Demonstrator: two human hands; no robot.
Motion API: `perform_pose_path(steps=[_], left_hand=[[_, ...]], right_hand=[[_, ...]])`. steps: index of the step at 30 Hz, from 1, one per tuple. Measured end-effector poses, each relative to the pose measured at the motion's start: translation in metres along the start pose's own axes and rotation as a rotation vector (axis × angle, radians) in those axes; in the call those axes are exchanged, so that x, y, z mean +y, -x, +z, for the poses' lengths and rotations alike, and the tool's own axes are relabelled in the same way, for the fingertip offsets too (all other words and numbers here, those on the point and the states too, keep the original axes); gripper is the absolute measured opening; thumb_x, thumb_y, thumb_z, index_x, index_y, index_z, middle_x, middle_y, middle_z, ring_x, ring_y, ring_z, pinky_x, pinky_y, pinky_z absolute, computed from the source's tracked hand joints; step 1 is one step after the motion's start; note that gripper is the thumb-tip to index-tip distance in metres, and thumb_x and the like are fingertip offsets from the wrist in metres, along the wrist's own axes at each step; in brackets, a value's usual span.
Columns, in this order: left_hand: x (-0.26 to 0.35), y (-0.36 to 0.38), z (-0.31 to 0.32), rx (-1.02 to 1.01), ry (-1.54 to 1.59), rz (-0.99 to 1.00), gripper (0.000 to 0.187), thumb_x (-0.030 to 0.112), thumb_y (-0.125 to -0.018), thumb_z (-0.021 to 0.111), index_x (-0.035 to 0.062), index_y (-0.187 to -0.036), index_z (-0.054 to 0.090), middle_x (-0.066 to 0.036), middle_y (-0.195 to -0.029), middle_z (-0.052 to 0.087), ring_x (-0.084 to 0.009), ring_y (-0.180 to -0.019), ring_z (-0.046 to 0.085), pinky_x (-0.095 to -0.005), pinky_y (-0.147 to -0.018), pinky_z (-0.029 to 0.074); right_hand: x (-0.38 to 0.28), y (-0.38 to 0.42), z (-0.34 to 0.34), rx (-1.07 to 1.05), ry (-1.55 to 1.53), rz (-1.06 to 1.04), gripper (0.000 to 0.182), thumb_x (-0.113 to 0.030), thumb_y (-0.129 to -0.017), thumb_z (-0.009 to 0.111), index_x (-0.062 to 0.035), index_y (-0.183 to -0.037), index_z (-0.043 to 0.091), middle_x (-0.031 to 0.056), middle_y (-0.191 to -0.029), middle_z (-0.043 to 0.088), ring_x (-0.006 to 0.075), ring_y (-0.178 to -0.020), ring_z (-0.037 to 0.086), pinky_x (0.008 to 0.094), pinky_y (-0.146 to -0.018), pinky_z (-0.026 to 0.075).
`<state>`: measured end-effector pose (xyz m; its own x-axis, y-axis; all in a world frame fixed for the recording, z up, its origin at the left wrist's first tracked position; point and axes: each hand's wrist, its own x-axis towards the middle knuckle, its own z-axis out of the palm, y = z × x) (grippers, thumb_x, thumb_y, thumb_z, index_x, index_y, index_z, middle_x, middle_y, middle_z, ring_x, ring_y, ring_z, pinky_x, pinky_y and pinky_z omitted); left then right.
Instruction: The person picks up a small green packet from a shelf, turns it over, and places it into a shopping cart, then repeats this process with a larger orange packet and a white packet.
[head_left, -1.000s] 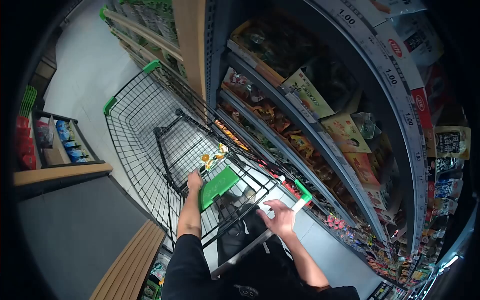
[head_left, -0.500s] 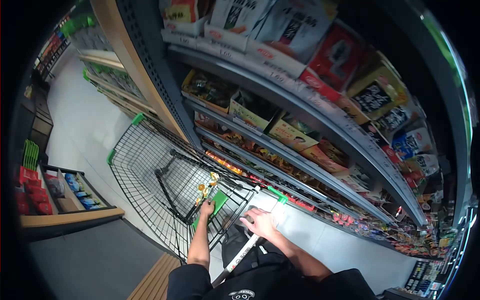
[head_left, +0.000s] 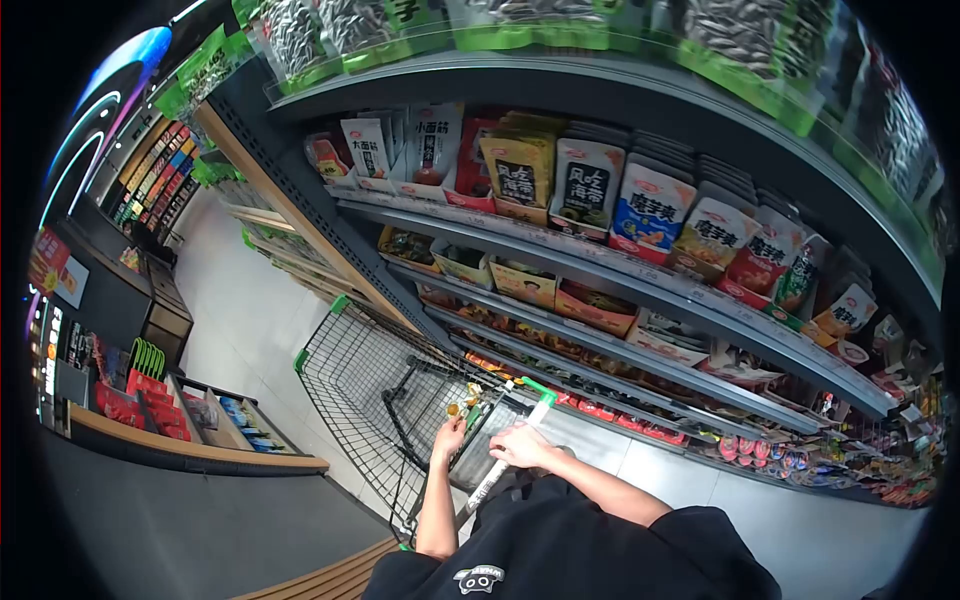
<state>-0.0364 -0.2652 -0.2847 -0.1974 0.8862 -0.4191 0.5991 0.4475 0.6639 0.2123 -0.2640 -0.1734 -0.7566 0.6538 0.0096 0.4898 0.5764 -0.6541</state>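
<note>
A wire shopping cart [head_left: 345,365] with black mesh and green corner caps stands ahead of me. Across its near side runs a white handle [head_left: 484,490] with a green end piece [head_left: 541,390]. My right hand [head_left: 522,446] is curled over this handle. Inside the cart's near end, my left hand [head_left: 449,436] is closed, its fingertips beside a small yellow-and-white item [head_left: 455,411]. Whether the fingers hold that item is too small to tell. A similar small item [head_left: 473,389] is just beyond it, near a green part of the cart [head_left: 474,414].
Shelves [head_left: 640,270] of snack packets and boxes rise close on the right, with green bags [head_left: 740,45] on top. To the left is a low display counter [head_left: 200,455] with red packets [head_left: 160,405]. A tiled aisle floor [head_left: 235,310] runs ahead.
My view has tilted up, showing more shelves and the aisle. The cart and both hands appear lower in view and farther right. My right hand stays on the handle.
</note>
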Motion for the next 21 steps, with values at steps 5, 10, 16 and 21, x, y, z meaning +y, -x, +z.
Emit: perform_pose_path(steps=[5, 10, 16, 21], left_hand=[[0.006, 0.015, 0.001, 0.019, 0.013, 0.033, 0.039, 0.033, -0.092, 0.053, 0.004, -0.115, 0.063, -0.018, -0.099, 0.069, -0.0288, -0.095, 0.066, -0.0356, -0.084, 0.048], [-0.004, 0.004, 0.014, 0.004, 0.01, 0.084, 0.037, 0.033, -0.091, 0.055, 0.0052, -0.114, 0.063, -0.019, -0.1, 0.068, -0.03, -0.096, 0.066, -0.0358, -0.084, 0.049], [0.051, 0.01, 0.003, 0.021, -0.201, 0.203, 0.03, 0.028, -0.087, 0.059, 0.007, -0.108, 0.065, -0.02, -0.089, 0.068, -0.0324, -0.086, 0.067, -0.0372, -0.076, 0.051], [0.242, -0.003, -0.052, 0.356, 0.093, 0.707, 0.02, 0.012, -0.089, 0.061, 0.0003, -0.105, 0.063, -0.013, -0.084, 0.067, -0.0159, -0.071, 0.063, -0.0291, -0.067, 0.05]], right_hand=[[0.009, 0.013, -0.003, -0.056, -0.09, -0.093, 0.025, -0.034, -0.086, 0.06, -0.0129, -0.097, 0.067, 0.0085, -0.091, 0.067, 0.0286, -0.093, 0.061, 0.0419, -0.084, 0.045], [0.015, 0.023, -0.018, -0.162, -0.107, -0.085, 0.029, -0.036, -0.085, 0.061, -0.0144, -0.103, 0.066, 0.0108, -0.092, 0.067, 0.032, -0.094, 0.061, 0.0431, -0.086, 0.046], [0.016, 0.032, -0.021, -0.212, -0.057, -0.026, 0.032, -0.037, -0.084, 0.062, -0.0147, -0.106, 0.065, 0.012, -0.093, 0.068, 0.0334, -0.093, 0.062, 0.0448, -0.086, 0.046], [0.02, 0.045, -0.024, -0.157, -0.072, -0.005, 0.034, -0.038, -0.084, 0.062, -0.0132, -0.107, 0.064, 0.0114, -0.091, 0.07, 0.0331, -0.088, 0.065, 0.0456, -0.078, 0.049]])
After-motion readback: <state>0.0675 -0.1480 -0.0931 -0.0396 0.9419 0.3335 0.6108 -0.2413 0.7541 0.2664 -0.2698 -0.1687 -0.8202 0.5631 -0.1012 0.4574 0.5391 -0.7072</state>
